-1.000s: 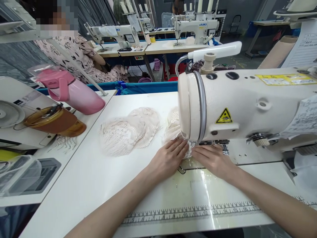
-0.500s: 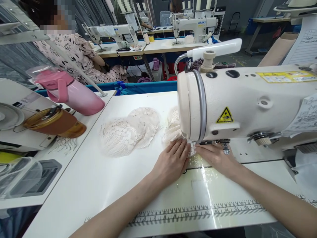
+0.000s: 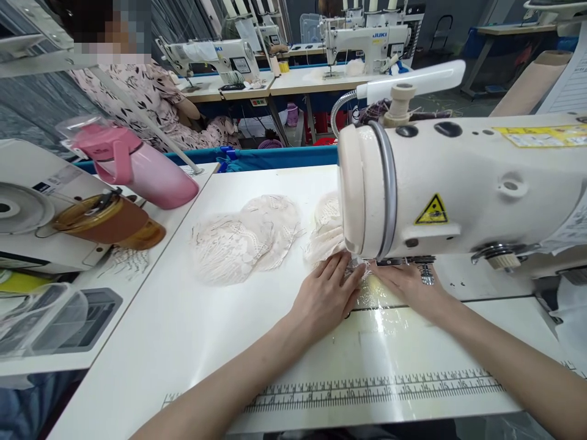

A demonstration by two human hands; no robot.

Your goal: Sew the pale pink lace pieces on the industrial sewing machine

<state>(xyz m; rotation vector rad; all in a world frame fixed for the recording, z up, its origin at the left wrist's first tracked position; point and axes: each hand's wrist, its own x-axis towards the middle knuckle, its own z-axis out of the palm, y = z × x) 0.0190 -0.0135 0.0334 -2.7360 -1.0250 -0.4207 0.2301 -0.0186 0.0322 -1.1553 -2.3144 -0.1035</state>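
Note:
A gathered piece of cream lace fabric (image 3: 324, 235) lies at the left of the sewing machine (image 3: 458, 183) and runs under its head. My left hand (image 3: 326, 288) rests on its near edge, fingers stretched out and slightly apart, thumb toward the needle area. My right hand (image 3: 413, 286) lies low beneath the machine head, its fingers extended flat toward the same edge. The machine hides part of those fingers and the far side of the fabric. Two overlapping round lace pieces (image 3: 232, 249) lie on the table to the left.
On the left stand a pink bottle (image 3: 151, 174), an amber cup (image 3: 132, 229) with a brown sleeve and a clear plastic box (image 3: 50, 318). A printed ruler (image 3: 367, 388) runs along the table's front. Beyond the blue cloth edge (image 3: 284, 161), a person (image 3: 132, 91) sits near other sewing machines (image 3: 367, 46).
The whole view has shifted slightly, moving things rightward and a little up. My left thumb now reaches farther over the lace edge, and both hands stay beside the needle area.

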